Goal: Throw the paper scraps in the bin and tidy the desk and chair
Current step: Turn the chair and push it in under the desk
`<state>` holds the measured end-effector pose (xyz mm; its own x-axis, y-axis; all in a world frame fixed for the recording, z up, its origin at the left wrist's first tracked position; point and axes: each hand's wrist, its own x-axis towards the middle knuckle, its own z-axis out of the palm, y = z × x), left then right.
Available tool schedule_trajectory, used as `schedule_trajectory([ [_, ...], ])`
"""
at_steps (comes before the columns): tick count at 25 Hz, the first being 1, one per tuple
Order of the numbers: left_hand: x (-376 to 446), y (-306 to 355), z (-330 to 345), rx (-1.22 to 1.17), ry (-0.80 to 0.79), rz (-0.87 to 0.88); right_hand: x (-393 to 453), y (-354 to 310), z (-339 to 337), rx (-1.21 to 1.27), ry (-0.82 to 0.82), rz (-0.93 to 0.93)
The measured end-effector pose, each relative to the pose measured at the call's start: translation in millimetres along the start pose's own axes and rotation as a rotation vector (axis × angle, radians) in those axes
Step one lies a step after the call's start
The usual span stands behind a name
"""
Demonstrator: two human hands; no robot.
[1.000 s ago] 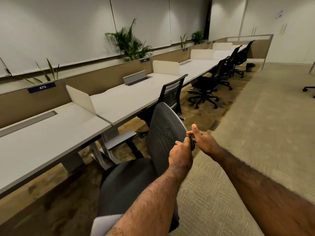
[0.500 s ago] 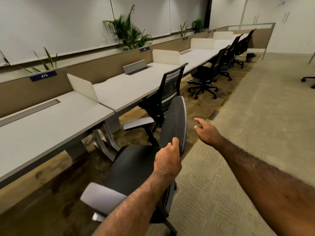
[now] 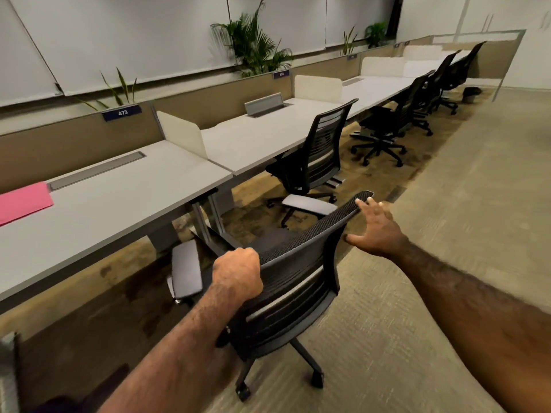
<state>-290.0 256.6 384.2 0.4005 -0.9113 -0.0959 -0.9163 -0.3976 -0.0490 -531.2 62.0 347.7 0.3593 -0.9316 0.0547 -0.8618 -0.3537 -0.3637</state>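
A black mesh office chair [image 3: 295, 281] with grey armrests stands in front of me, its back toward me and its seat facing the grey desk [image 3: 119, 204]. My left hand [image 3: 237, 271] is closed over the top edge of the backrest at its left end. My right hand [image 3: 377, 226] is spread open, fingertips touching the right end of the backrest top. A pink sheet [image 3: 22, 202] lies flat on the desk at the far left. No paper scraps or bin show clearly.
A second black chair [image 3: 316, 156] sits tucked at the neighbouring desk, with more chairs [image 3: 390, 126] further down the row. Cream dividers [image 3: 182, 134] separate the desks. Plants [image 3: 253, 49] line the partition. Carpeted aisle [image 3: 462, 189] lies to the right. A dark object [image 3: 471, 93] stands on the floor far off.
The chair has swung round so its backrest faces me. My left hand has kept its grip on the backrest top; my right hand has opened wide and reached its right end. The pink sheet came into view.
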Motion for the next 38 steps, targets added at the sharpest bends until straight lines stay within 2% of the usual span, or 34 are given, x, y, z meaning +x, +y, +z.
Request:
schedule_trajectory([
  [3, 7, -35, 2, -0.021, -0.053, -0.045, -9, -11, 6, -0.118, 0.040, -0.073],
  [6, 7, -68, 7, -0.151, -0.116, -0.098, -16, -30, -1, -0.096, 0.091, -0.184],
  [12, -11, -111, 10, -0.128, -0.109, -0.074, -25, -62, 2, -0.162, -0.153, -0.258],
  [16, -35, -123, 15, -0.048, -0.029, -0.056, -44, -73, 8, -0.223, -0.100, -0.278],
  [20, -58, -140, 14, -0.034, -0.040, -0.059, -58, -92, 6, -0.317, -0.085, -0.294],
  [26, -108, -176, 13, -0.022, -0.053, -0.093, -83, -127, 14, -0.378, 0.018, -0.410],
  [38, -174, -253, 28, -0.055, -0.014, -0.259, -93, -216, 47, -0.395, -0.052, -0.657],
])
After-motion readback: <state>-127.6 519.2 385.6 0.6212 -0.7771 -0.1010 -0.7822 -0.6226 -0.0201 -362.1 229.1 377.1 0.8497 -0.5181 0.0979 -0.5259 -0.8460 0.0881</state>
